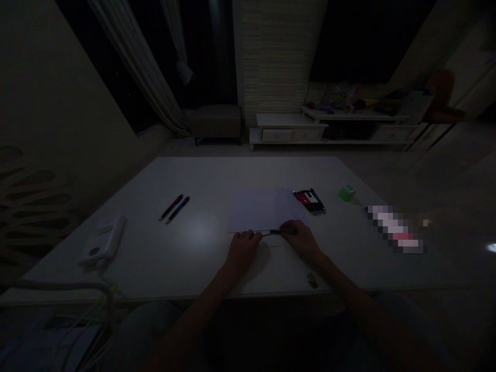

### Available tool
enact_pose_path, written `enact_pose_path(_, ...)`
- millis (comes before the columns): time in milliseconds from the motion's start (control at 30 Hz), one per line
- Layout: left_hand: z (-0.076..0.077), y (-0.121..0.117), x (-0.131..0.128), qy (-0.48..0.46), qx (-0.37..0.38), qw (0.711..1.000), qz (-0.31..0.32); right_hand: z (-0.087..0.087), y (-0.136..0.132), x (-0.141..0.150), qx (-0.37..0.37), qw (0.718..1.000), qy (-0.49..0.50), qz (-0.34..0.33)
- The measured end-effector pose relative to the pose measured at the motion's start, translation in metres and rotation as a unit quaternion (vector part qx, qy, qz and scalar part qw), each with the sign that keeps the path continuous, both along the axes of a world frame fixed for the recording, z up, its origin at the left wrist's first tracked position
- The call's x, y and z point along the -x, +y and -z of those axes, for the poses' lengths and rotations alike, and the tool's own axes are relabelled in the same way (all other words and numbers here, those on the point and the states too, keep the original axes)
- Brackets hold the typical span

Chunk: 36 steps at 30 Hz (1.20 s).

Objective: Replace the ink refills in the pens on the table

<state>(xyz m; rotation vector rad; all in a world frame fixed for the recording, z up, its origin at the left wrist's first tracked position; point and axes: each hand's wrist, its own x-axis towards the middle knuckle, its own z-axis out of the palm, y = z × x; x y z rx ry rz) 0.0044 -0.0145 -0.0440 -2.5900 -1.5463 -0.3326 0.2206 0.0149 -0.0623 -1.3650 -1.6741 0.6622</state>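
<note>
Right grip (301, 239) closed around a dark scissors-like tool (276, 231) pointing toward the left grip (244, 249), whose fingers curl at the near edge of the paper (251, 209), hold unclear; paper just beyond both grips, pens (310, 201) beyond the right, on the surface (205, 178)

The right hand (300, 237) holds scissors (276, 231) by the paper (253, 209), the left hand (244, 248) at its near edge.
</note>
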Motion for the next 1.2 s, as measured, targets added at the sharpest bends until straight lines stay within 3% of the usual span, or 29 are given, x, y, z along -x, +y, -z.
enact_pose_path(200,-0.001,0.0,0.0,-0.003,0.003,1.0,0.02,-0.007,-0.007,0.01,-0.1,0.993,-0.026,-0.063)
enact_pose_path(333,-0.004,-0.001,0.0,-0.003,0.018,0.999,0.045,-0.009,-0.015,0.017,-0.124,0.984,-0.05,-0.12)
enact_pose_path(767,-0.004,-0.001,-0.001,-0.003,0.029,0.998,0.051,-0.009,-0.016,0.011,-0.136,0.982,-0.057,-0.118)
enact_pose_path(1000,-0.002,-0.002,-0.001,-0.016,0.008,0.999,-0.05,-0.011,-0.015,-0.004,-0.136,0.986,-0.063,-0.073)
enact_pose_path(1200,-0.002,0.0,0.0,-0.007,0.013,0.999,-0.045,-0.003,-0.015,0.001,-0.114,0.987,-0.085,-0.07)
